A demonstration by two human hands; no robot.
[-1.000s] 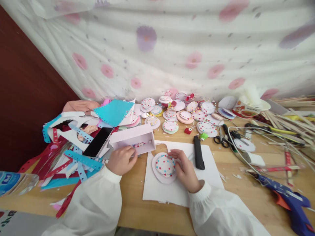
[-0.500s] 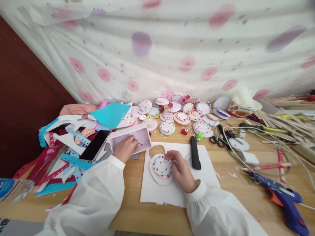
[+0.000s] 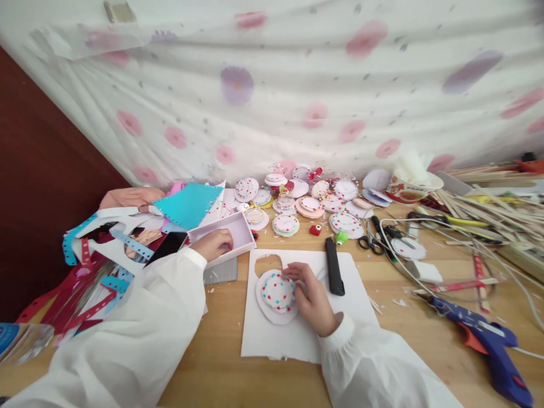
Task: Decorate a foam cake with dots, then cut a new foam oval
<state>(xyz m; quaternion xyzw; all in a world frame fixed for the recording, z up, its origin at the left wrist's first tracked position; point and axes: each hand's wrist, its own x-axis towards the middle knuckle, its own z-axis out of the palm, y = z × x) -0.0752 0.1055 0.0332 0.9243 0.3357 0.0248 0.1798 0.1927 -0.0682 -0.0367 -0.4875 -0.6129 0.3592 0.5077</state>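
White card makes up the round piece (image 3: 266, 309) in front of you, a smaller disc dotted red and blue on top of a wider one, and it lies on the left part of the sheet (image 3: 276, 347), just below the sheet's round cutout. Your right hand (image 3: 314, 300) is at its right edge, fingers loosely curved, the thumb apart from the forefinger; whether the fingertips press on the card, you cannot tell from here. Your left hand (image 3: 215, 245) reaches into the pale box (image 3: 238, 248), its fingers curled down inside; what they pinch, if anything, is hidden. Under the box's near side, a grey mat (image 3: 225, 272) shows on the wooden table (image 3: 221, 345). To the box's left, your sleeve crosses a heap of red and blue strips (image 3: 91, 309), with a dark phone (image 3: 170, 245) partly covered beside the box. On the right of the sheet rests a black tool (image 3: 334, 266), and beyond its far end sit a red punch (image 3: 315, 230) and a green punch (image 3: 341, 238). Dotted discs (image 3: 310, 207) crowd the back of the table. Farther right are scissors (image 3: 371, 245) and a blue glue gun (image 3: 480, 326).
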